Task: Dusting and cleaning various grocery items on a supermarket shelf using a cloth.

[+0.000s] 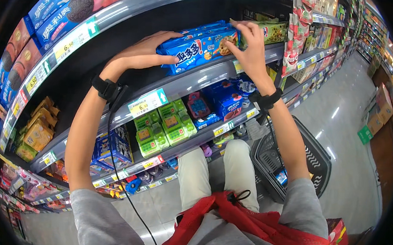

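Note:
A row of blue cookie packs [206,49] stands at the front of a shelf, with chocolate-chip cookies pictured on the wrappers. At its left end my left hand [139,54] holds on, fingers over the top and thumb along the front. My right hand [252,51] grips the right end, its thumb against the front pack and its fingers reaching over the top. Several packs stand one behind another between my hands. Green packs [274,33] lie just right of my right hand. Each wrist wears a black band.
Below are green-lidded boxes [164,125] and blue boxes [229,99]. Sandwich-cookie boxes [60,15] fill the upper shelf at left. A dark shopping basket [311,148] stands on the floor at right, beside my knees. Bagged goods [298,34] hang at the shelf's right end.

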A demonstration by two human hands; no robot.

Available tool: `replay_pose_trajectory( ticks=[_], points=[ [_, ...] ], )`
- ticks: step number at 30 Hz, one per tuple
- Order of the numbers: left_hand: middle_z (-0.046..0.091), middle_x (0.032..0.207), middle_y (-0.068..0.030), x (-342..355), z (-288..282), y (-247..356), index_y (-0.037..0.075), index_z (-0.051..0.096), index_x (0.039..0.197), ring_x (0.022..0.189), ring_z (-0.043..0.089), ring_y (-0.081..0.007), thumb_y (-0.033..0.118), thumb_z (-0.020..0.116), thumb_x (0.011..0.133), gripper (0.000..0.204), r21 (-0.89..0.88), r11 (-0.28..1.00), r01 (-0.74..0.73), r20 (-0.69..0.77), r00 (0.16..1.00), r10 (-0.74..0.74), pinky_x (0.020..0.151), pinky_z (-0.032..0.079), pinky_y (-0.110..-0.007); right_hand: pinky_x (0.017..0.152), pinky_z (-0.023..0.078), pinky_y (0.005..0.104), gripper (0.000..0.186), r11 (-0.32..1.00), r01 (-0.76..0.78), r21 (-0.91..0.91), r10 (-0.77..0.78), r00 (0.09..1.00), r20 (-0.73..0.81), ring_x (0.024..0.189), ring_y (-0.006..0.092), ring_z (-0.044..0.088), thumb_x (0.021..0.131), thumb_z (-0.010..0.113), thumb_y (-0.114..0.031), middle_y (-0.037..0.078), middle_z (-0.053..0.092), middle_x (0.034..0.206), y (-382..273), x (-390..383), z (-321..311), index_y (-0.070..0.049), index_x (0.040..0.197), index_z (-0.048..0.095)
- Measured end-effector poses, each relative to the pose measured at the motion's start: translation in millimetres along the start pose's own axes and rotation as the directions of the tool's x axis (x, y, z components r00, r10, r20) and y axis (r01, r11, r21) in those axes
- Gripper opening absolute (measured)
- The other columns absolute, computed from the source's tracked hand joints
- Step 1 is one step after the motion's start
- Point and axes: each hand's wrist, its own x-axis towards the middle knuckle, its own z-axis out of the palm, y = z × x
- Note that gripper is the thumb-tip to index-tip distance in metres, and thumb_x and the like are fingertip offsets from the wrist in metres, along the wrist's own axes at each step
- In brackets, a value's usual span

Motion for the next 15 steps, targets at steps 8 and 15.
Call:
replay_pose_trajectory(
  ticks=[8, 15],
  points=[
    [0.047, 0.144, -0.0212, -1, 20, 31, 0.012, 0.046, 0.147, 0.132, 0.048, -0.0377, 0.044, 0.074, 0.081, 0.079, 0.163, 0.987, -0.009, -0.118, 0.993, 0.029, 0.112, 0.039, -0.042, 0.095, 0.05, 0.0389, 0.045, 0.96, -0.096, 0.262, 0.027, 0.966, 0.258, 0.112, 0.0308, 0.06, 0.087, 0.067, -0.006, 0.013, 0.055, 0.137, -25, -25, -42, -0.012, 0.131, 0.063],
    [0.052, 0.143, -0.0212, 3, 21, 36, 0.006, 0.048, 0.145, 0.13, 0.052, -0.0319, 0.035, 0.074, 0.084, 0.072, 0.18, 0.981, 0.065, -0.109, 0.993, -0.046, 0.11, 0.039, -0.04, 0.084, 0.052, 0.0332, 0.025, 0.951, -0.3, 0.073, 0.248, 0.883, 0.398, 0.094, 0.0246, 0.066, 0.091, 0.062, -0.013, 0.01, 0.068, 0.107, 52, -126, -163, -0.009, 0.115, 0.071]
  ],
)
